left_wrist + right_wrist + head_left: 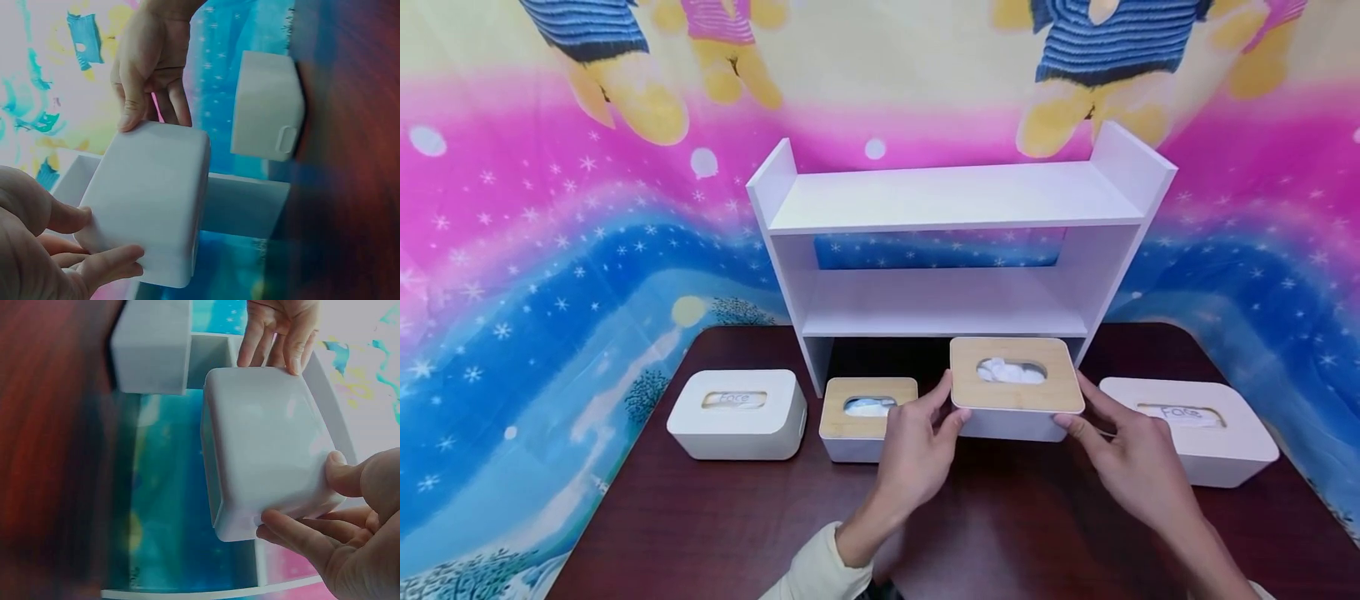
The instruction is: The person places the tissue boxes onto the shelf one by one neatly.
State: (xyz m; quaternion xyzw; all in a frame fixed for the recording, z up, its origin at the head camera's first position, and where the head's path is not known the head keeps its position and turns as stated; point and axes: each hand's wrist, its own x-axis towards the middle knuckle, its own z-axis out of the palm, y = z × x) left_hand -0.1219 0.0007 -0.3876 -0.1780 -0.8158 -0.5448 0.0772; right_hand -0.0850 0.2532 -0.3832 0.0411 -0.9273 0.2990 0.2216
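Both hands hold a white tissue box with a light wooden lid [1015, 423] in front of the white shelf, raised above the dark table. At its left end my left hand [919, 446] grips with thumb and fingers; my right hand [1138, 458] grips the right end. White tissue shows in the lid's oval slot. Both wrist views show the box's smooth white body [153, 181] from below, the fingers pressed to its corners. A smaller wood-lidded tissue box [850, 450] stands on the table, partly hidden by my left hand.
A white two-tier shelf [940, 300] stands at the back of the table [730, 525], against a patterned cloth. One cream tissue box marked "Face" [737, 433] sits at the left; another [1217, 458] sits at the right, partly behind my right hand.
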